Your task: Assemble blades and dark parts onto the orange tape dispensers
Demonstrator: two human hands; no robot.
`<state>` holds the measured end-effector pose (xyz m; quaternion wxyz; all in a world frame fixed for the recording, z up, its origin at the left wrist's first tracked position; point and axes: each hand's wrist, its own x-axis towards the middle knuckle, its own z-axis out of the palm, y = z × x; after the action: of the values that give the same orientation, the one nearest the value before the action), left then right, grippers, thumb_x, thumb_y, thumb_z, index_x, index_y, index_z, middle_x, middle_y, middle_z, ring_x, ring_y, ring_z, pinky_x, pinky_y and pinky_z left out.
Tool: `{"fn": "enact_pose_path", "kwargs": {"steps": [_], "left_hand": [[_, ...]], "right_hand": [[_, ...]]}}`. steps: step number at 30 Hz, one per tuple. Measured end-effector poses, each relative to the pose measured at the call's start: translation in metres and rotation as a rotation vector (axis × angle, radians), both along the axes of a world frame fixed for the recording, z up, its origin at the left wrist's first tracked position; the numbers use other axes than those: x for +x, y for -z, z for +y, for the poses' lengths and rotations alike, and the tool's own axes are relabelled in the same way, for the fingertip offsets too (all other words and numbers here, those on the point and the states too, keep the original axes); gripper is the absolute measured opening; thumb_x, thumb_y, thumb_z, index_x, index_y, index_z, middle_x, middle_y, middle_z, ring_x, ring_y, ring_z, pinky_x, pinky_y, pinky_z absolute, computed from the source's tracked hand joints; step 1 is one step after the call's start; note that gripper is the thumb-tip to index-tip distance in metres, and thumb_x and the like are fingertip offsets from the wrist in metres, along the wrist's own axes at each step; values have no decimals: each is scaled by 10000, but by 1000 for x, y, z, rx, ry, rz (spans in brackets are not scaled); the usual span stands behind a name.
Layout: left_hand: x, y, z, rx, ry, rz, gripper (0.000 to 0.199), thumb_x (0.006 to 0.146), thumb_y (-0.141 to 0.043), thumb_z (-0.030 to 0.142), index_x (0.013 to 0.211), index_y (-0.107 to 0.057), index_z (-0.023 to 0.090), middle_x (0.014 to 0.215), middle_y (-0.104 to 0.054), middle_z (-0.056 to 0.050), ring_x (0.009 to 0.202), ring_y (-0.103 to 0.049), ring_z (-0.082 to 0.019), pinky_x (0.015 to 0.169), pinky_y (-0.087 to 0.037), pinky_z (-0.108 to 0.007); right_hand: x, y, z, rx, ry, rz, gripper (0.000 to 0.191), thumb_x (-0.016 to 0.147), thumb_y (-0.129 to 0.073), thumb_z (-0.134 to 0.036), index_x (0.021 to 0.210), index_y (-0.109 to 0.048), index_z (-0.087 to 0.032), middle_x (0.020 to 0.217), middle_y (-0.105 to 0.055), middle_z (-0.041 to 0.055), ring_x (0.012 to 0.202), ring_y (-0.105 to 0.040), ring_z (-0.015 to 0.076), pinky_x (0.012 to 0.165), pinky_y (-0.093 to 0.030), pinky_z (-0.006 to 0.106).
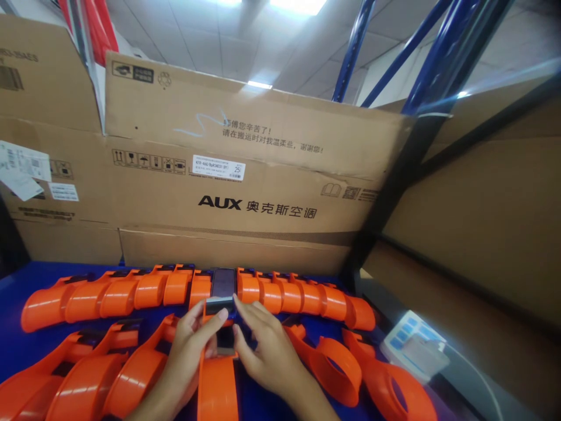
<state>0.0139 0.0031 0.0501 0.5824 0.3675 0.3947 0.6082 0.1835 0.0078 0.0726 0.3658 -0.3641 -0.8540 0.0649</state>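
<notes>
An orange plastic tape dispenser (218, 389) is between my hands at the front middle, its curved body toward me. A grey strip (219, 304) and dark parts show at its upper end. My left hand (193, 345) is closed round the upper part from the left, with the thumb lying over it just below the strip. From the right, my right hand (267, 345) grips the same part, index fingertip at the strip's end and thumb lower down. The undersides of my fingers are partly hidden. Just behind stands a dark, flat rectangular object (224, 283).
A row of similar orange dispensers (118, 296) runs along the back of the blue table (170, 316). More orange dispensers (87, 383) lie at front left and front right. Behind rises a cardboard wall (263, 187). A white device (414, 345) with a cable sits right, near a rack post (394, 164).
</notes>
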Motion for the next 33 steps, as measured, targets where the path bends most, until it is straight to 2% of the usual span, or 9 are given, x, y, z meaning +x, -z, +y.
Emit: {"fn": "enact_pose_path", "kwargs": {"steps": [6,10,13,17,20,27,33], "left_hand": [[-1,-1,-3,-15,18,10,395,748,-846,486,917,-666,178,480,-442,102,417,-317,-39,429,-279,-158],[0,-2,-3,-13,12,11,385,740,-851,485,886,-670,178,484,-433,103,416,-317,-36,433,-293,-157],[0,-1,-1,-10,36,15,400,743,-847,495,922,-682,178,526,-487,89,423,-336,-39,433,-306,-161],[-1,3,2,-15,74,39,468,735,-844,515,1032,-706,181,604,-561,60,442,-369,-52,432,-321,-178],[-2,4,3,-38,91,50,497,722,-851,523,1050,-716,175,554,-516,73,439,-356,-60,434,-319,-184],[-4,3,3,-35,124,41,497,749,-837,523,1064,-712,160,491,-461,85,427,-319,-61,425,-289,-189],[-2,-1,-1,-13,63,34,446,732,-860,495,992,-698,171,480,-454,95,413,-318,-46,423,-301,-169]], "right_hand": [[0,8,3,45,27,-3,618,937,-494,-132,1551,-429,-152,1011,-727,137,891,-663,270,812,-602,423],[1,8,3,89,6,11,644,903,-542,-136,1539,-439,-146,1040,-720,142,883,-665,266,812,-603,418],[-1,11,1,93,41,6,674,884,-553,-118,1545,-427,-136,974,-715,129,835,-665,261,756,-612,405],[-5,20,-1,77,71,-8,749,848,-526,-43,1574,-373,-145,836,-680,74,759,-657,241,664,-609,356],[-8,27,-1,81,87,-26,788,847,-492,-5,1602,-301,-125,788,-657,53,717,-642,224,644,-608,335],[-10,28,-2,86,78,-55,789,860,-481,-5,1611,-270,-123,804,-670,56,704,-641,218,648,-617,324],[-2,14,1,139,7,-9,645,935,-506,-99,1563,-367,-143,1013,-725,129,804,-686,228,729,-627,361]]}}
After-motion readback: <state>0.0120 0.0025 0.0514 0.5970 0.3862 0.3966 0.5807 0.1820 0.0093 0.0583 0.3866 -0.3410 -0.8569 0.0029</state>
